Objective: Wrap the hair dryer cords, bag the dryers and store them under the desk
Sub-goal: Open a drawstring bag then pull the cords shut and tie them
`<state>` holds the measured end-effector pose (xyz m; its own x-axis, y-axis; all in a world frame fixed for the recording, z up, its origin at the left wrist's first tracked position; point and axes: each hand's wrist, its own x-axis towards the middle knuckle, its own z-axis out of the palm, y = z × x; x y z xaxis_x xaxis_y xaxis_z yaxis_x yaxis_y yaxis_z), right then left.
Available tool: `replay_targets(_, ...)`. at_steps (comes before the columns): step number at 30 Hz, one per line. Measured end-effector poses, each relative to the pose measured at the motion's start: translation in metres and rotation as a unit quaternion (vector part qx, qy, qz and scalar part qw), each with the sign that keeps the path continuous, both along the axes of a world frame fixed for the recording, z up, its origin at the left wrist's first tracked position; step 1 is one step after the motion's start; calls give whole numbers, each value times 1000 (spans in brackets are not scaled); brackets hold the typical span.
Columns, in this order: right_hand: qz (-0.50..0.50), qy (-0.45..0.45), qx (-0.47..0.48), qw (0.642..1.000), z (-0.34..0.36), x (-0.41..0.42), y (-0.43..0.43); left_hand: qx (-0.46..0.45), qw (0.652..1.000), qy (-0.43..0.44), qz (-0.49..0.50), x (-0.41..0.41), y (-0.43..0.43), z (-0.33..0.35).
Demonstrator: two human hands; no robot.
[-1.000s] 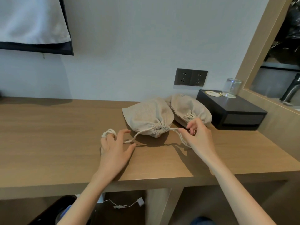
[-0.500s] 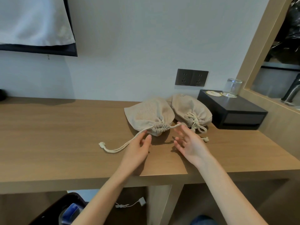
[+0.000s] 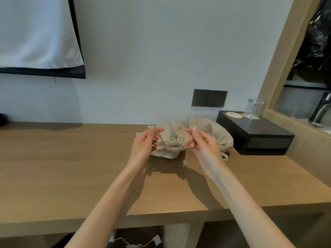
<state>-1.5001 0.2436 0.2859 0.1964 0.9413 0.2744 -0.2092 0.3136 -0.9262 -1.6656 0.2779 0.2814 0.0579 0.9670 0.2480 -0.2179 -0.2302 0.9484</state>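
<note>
Smooth wood-grain desk (image 3: 71, 167), and on it a coarse beige cloth pouch (image 3: 172, 132), mouth gathered into tight pleats, with a second rounded pouch (image 3: 213, 130) just behind. Left hand (image 3: 145, 144) and right hand (image 3: 203, 144) each pinch an end of the twisted drawstring (image 3: 160, 138).

Near bag (image 3: 172, 131): the cloth hides whatever is inside; my left hand (image 3: 145, 143) covers its left flank and my right hand (image 3: 202, 144) its right edge. Drawstring (image 3: 160, 137): both ends are pinched in my fingertips, where they are too small to make out. Second bag (image 3: 215, 130): its mouth lies behind my right hand; only a loop of cord shows beside my wrist. Cloth-draped screen (image 3: 35, 36): cut off by the top and left edges. Dark object (image 3: 2, 119) at the left edge: too little shows to identify. Tap (image 3: 321, 111) and black plastic (image 3: 318, 42): cut by the right edge. White cable (image 3: 136, 244) under the desk (image 3: 71, 167): cut by the bottom edge. Coaster (image 3: 232, 114): print too small to read.
</note>
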Motion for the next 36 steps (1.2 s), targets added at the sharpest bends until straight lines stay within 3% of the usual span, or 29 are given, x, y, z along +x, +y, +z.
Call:
replay_targets(2, -46, -182, 3, 982, 4, -3, 9, 61, 995, 80, 1, -1, 8, 13)
replay_targets(4, -67, -339, 20, 938, 9, -6, 18, 99, 989, 114, -6, 0, 15, 23)
replay_targets(9, 12, -513, 20, 858, 14, -9, 30, 173, 963, 195, -67, 4, 34, 41)
replay_targets(12, 72, -468, -11, 881, 6, -11, 27, 229, 932, 255, -113, 10, 48, 52)
replay_targets(15, 65, -417, 3, 907, -4, -8, 24, 253, 907, 294, -164, 20, 59, 55)
replay_targets(20, 111, -353, -27, 929, -14, 8, 18, 216, 910, 279, -220, 28, 62, 42)
replay_targets(29, 142, -298, -80, 941, -16, 46, 2, 267, 867, 324, -267, 27, 65, -10)
replay_targets(36, 146, -348, -104, 920, -13, 56, -1, 362, 806, 430, -187, 43, 61, -28)
